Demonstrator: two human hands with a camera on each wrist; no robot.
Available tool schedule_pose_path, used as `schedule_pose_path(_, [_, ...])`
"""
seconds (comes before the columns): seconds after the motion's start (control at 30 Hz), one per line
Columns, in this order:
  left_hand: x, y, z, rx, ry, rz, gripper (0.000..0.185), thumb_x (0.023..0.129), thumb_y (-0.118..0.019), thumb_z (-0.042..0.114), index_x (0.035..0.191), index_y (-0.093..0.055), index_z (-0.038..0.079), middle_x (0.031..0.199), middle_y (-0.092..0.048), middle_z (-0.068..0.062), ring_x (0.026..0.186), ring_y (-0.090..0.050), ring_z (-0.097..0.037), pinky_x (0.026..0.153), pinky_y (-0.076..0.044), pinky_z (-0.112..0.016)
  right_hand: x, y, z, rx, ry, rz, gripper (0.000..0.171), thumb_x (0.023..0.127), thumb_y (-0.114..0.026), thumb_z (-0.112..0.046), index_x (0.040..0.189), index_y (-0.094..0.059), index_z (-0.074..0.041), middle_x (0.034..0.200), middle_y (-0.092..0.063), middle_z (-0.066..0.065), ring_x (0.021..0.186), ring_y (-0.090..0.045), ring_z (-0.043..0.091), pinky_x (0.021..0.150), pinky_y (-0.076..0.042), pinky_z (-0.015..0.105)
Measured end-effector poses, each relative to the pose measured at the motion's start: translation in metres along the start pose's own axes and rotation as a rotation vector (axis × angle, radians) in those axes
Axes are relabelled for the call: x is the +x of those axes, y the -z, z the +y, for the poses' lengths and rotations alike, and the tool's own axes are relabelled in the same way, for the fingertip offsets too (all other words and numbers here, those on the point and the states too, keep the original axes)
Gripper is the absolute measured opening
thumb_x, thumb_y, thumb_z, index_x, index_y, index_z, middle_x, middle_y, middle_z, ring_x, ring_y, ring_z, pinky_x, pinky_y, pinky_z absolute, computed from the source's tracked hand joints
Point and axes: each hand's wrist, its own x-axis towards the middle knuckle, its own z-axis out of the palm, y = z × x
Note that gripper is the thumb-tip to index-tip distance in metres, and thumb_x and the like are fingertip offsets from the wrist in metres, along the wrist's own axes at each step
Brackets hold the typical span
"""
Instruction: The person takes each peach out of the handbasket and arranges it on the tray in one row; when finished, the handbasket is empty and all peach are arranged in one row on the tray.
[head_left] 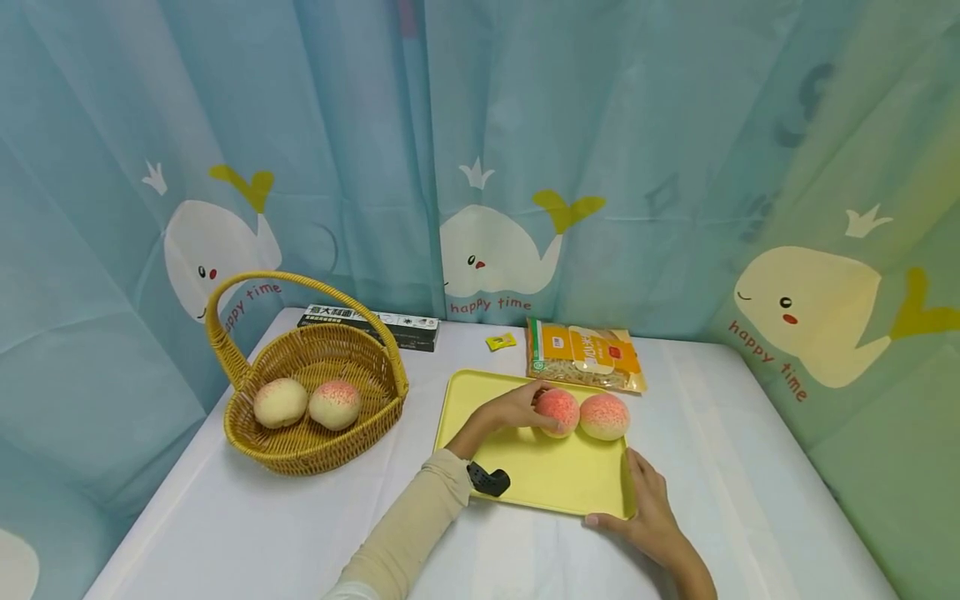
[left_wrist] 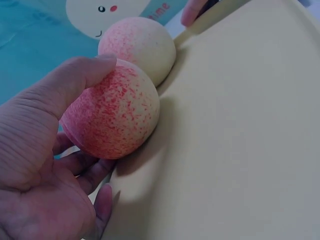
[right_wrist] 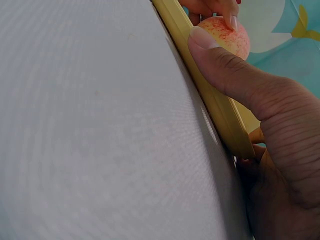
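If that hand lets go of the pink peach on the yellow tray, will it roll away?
Probably only a little. The peach is round, so it could roll, but it seems to touch the second peach, and the tray has a raised rim. The left hand grips it easily, so it looks light.

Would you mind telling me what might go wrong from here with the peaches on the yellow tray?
The left hand grips the redder peach, which touches the second peach; lifting it may set that one rolling. The right hand pinches only the near right corner of the tray, so any tilt could roll fruit off the low rim.
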Motion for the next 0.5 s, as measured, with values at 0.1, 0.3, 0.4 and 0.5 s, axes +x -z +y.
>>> schedule_pose_path(0.1, [-0.0008, 0.0002, -0.0014, -0.011, 0.005, 0.003, 0.074, 0.085, -0.074, 0.021, 0.147, -0.035, 0.011, 0.140, -0.047, -0.010, 0.122, -0.053, -0.021, 0.093, -0.051, -0.030, -0.0001, -0.0001, -0.0004, -0.002, -0.008, -0.009, 0.121, 0.071, -0.087, -0.034, 0.150, -0.008, 0.014, 0.153, -0.013, 0.036, 0.135, -0.014, 0.055, 0.102, -0.021, 0.075])
schedule_pose_path(0.3, [-0.0030, 0.0008, -0.0021, -0.041, -0.002, 0.009, 0.072, 0.086, -0.073, 0.019, 0.147, -0.036, 0.011, 0.140, -0.047, -0.010, 0.125, -0.051, -0.024, 0.093, -0.051, -0.031, 0.0000, -0.0010, -0.0008, -0.023, -0.001, -0.004, 0.121, 0.070, -0.087, -0.034, 0.151, -0.010, 0.013, 0.153, -0.014, 0.035, 0.135, -0.015, 0.054, 0.102, -0.022, 0.074])
schedule_pose_path(0.4, [-0.0030, 0.0011, -0.0027, -0.058, -0.011, 0.003, 0.071, 0.086, -0.073, 0.018, 0.147, -0.036, 0.011, 0.140, -0.047, -0.010, 0.125, -0.051, -0.023, 0.094, -0.050, -0.031, -0.0001, -0.0003, -0.0012, -0.028, -0.005, -0.006, 0.120, 0.071, -0.086, -0.034, 0.150, -0.010, 0.015, 0.152, -0.014, 0.036, 0.135, -0.016, 0.054, 0.102, -0.022, 0.074])
schedule_pose_path(0.5, [-0.0020, 0.0009, -0.0038, -0.061, -0.017, 0.001, 0.071, 0.087, -0.072, 0.020, 0.147, -0.035, 0.011, 0.142, -0.045, -0.010, 0.127, -0.049, -0.023, 0.095, -0.049, -0.031, -0.0004, 0.0003, -0.0010, -0.022, -0.006, -0.008, 0.119, 0.071, -0.086, -0.033, 0.149, -0.010, 0.016, 0.152, -0.014, 0.036, 0.134, -0.015, 0.055, 0.102, -0.022, 0.074])
